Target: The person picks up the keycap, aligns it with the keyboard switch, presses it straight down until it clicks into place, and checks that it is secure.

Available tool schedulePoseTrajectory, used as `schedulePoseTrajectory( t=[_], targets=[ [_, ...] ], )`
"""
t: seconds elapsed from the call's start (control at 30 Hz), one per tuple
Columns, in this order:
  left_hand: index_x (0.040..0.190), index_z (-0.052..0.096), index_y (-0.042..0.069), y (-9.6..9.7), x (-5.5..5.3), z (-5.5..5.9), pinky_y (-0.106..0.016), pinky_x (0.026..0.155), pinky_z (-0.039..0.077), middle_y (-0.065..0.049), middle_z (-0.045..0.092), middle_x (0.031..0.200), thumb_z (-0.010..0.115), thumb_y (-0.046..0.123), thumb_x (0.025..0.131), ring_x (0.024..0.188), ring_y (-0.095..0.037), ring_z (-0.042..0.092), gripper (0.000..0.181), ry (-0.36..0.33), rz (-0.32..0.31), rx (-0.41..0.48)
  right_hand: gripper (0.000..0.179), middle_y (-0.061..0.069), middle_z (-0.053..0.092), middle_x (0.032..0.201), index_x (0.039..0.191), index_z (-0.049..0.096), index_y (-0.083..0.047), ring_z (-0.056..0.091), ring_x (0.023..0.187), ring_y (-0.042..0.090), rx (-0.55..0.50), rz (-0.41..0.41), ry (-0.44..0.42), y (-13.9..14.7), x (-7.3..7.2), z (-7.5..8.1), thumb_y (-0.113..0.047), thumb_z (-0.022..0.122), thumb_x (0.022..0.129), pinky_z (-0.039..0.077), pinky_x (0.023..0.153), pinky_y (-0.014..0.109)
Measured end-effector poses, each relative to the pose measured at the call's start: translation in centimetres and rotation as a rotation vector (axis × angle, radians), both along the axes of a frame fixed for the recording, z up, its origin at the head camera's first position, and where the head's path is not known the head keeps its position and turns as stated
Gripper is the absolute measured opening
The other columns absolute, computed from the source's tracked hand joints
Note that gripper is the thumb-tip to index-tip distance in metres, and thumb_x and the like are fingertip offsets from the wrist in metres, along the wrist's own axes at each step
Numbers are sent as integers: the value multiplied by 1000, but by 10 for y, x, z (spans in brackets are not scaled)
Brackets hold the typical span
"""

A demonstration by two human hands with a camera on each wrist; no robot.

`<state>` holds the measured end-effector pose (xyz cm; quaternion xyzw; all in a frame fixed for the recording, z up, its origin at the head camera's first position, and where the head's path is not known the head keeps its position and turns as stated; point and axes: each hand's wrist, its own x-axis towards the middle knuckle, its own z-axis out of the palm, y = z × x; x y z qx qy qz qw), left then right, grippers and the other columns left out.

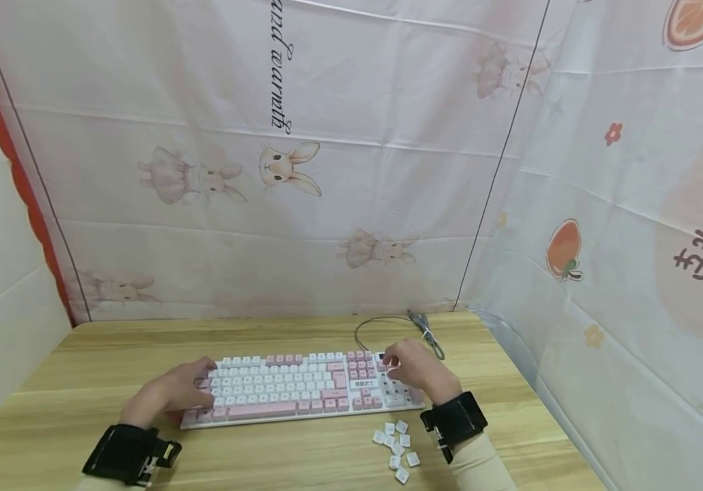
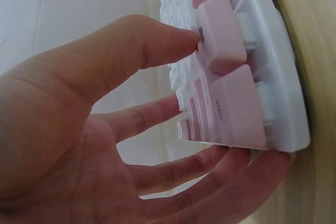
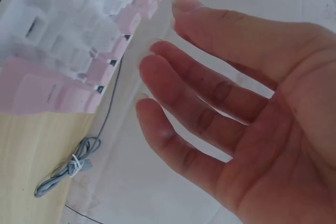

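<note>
A white and pink keyboard (image 1: 265,387) lies on the table. At its left end, my left hand (image 1: 173,390) holds the edge; in the left wrist view the thumb (image 2: 173,45) touches a pink key, while other fingertips rest against the side. My right hand (image 1: 419,368) hovers over the number pad (image 1: 395,392), where dark switch spots show between the caps. Seen from the right wrist, its fingers (image 3: 173,87) are loosely bent, apart from the keys and with nothing visible between them. Several loose white keycaps (image 1: 397,447) lie in front of the keyboard's right part.
Behind the keyboard's right side lies its grey cable (image 1: 427,335), bundled with a white tie. The wooden table (image 1: 253,457) meets a printed curtain (image 1: 326,273) at the back, and more curtain (image 1: 633,341) hangs along the right edge.
</note>
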<state>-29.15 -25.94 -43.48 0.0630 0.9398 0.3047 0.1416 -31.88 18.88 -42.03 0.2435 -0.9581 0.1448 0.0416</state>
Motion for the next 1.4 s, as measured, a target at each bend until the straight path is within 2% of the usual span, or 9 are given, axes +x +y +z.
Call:
schedulePoseTrajectory(
  t=[0.17,0.4,0.57,0.73,1.03,1.2,1.4],
  targets=[
    [143,46,1,-2,1,0,-40,65,55,-36,46,146,76,16,83,107,-38,56,69,7,0,-13,17,6,75,92,101,79,-5,64,83,17,-11,38,-9,-3,5,8,-2,80,84,53,73,34],
    [142,48,-1,1,0,0,-40,69,53,-38,47,146,77,17,82,108,-39,56,70,45,-25,-28,16,6,74,89,100,79,-5,61,78,15,-22,37,-9,-2,11,15,-2,80,84,49,69,29],
    [143,47,0,2,0,-1,-40,64,55,-37,46,147,76,16,81,105,-38,57,70,25,-11,-24,16,3,74,87,100,79,-6,60,77,12,-26,62,0,-3,15,17,-4,81,85,49,67,26],
    [143,47,-1,0,1,-1,-40,67,54,-38,47,146,76,16,82,105,-37,57,70,29,-17,-24,15,5,75,88,99,79,-6,64,78,15,-22,88,22,-7,18,21,-4,80,85,49,68,26],
    [144,47,-1,0,1,2,-41,73,54,-37,47,147,76,17,82,110,-39,55,71,32,-14,-46,14,5,75,88,98,79,-9,66,77,12,-10,127,55,-10,20,28,-4,79,86,51,69,26],
    [144,47,0,0,1,1,-40,69,55,-36,48,146,76,17,82,109,-38,55,71,21,-5,-35,14,8,76,90,98,79,-8,68,79,15,-7,157,54,-9,21,29,-3,79,85,52,70,26],
    [143,47,0,0,0,1,-41,70,55,-36,47,147,76,17,82,109,-39,55,70,24,-7,-35,15,4,74,88,99,79,-8,63,77,11,-26,149,32,-5,23,33,-2,79,86,50,69,24]
  ],
)
